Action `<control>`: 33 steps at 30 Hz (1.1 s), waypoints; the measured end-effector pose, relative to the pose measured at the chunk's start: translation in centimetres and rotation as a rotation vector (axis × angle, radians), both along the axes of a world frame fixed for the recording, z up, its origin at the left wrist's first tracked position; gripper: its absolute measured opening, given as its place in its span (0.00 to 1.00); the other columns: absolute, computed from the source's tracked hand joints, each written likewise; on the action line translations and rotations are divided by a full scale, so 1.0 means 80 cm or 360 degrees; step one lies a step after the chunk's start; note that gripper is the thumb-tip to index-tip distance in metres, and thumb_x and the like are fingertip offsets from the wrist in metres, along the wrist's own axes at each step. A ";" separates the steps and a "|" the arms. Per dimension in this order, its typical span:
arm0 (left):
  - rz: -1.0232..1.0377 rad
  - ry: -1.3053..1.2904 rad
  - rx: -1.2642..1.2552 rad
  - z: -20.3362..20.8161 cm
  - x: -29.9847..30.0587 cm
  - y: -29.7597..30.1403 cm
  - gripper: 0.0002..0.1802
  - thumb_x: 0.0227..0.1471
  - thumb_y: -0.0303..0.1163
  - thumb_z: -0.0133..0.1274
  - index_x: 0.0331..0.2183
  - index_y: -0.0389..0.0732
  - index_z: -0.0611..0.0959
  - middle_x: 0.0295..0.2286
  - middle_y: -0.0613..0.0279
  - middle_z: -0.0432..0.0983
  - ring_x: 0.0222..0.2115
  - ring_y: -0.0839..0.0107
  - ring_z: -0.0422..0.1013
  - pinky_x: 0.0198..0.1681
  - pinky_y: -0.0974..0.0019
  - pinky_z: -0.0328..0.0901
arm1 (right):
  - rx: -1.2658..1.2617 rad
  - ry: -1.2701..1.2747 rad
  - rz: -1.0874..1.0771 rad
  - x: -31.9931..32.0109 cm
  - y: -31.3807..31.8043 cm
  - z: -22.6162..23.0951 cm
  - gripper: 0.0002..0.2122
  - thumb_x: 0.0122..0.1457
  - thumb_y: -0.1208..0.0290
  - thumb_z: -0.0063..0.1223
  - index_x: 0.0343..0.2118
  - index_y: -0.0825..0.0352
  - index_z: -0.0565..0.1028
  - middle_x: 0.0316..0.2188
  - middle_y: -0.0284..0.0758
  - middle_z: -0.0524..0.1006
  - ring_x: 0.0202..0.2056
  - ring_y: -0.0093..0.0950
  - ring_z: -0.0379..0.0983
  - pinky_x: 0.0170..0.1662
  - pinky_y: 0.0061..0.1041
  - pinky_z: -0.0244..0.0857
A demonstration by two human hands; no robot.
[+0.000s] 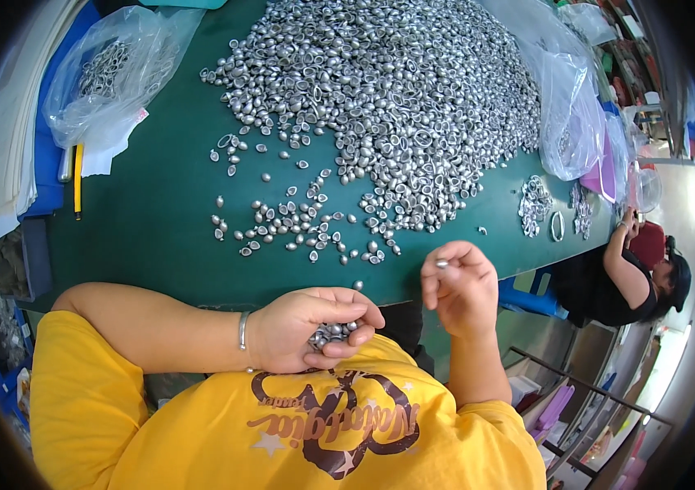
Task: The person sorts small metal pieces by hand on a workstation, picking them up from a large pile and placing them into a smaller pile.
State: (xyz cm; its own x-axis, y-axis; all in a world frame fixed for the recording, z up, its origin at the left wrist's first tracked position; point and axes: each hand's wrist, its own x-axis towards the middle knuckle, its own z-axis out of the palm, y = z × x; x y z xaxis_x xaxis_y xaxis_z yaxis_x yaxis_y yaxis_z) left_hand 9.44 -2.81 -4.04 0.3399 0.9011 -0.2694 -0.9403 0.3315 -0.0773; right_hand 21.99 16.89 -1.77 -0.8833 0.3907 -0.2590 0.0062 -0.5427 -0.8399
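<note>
My left hand (294,322) is cupped near the table's front edge, its fingers curled round several small silver metal pieces (329,334), oval and shiny. To its right, my right hand (466,298) is raised with one silver metal piece (442,264) pinched between thumb and fingertip. A single metal piece (358,285) lies at the table edge just above my left fingers. Beyond my hands, loose pieces (286,216) are scattered on the green table (143,220). Some of them show a hollow, open side. Farther back rises a large heap of the same pieces (396,106).
At the left stand a plastic bag of metal parts (118,69) and a yellow pencil (78,181). Right of the heap lie a clear plastic bag (564,122) and small clusters of metal parts (534,206). Another person (629,269) sits at the table's right side.
</note>
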 end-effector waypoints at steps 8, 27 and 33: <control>-0.0233 0.0252 -0.0020 0.005 0.003 0.003 0.11 0.57 0.33 0.41 0.36 0.36 0.74 0.25 0.66 0.65 0.19 0.80 0.59 0.15 0.80 0.50 | 0.2246 -0.0070 0.0283 -0.045 -0.026 -0.001 0.11 0.45 0.81 0.57 0.34 0.66 0.76 0.19 0.36 0.67 0.19 0.31 0.65 0.22 0.25 0.61; -0.0209 0.0258 0.0026 0.005 0.002 0.003 0.12 0.58 0.32 0.39 0.38 0.35 0.73 0.27 0.62 0.65 0.20 0.78 0.58 0.17 0.79 0.52 | 0.1805 0.0075 0.0510 -0.024 -0.024 -0.009 0.05 0.48 0.75 0.57 0.29 0.66 0.74 0.18 0.29 0.69 0.17 0.23 0.66 0.19 0.23 0.60; -0.0212 0.0318 -0.0004 0.005 0.001 0.005 0.12 0.58 0.32 0.39 0.38 0.35 0.73 0.27 0.62 0.65 0.20 0.78 0.58 0.17 0.79 0.53 | 0.1740 -0.0088 0.0230 -0.054 -0.016 0.005 0.03 0.50 0.80 0.54 0.28 0.69 0.77 0.19 0.34 0.73 0.18 0.21 0.67 0.21 0.18 0.61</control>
State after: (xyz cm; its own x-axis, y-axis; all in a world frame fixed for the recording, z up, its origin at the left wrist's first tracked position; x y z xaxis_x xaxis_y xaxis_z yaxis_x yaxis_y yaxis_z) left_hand 9.51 -2.41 -3.65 0.3957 0.8510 -0.3453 -0.8848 0.4540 0.1050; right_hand 17.63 15.62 -1.37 -0.9370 0.3269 0.1228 0.0618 0.5014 -0.8630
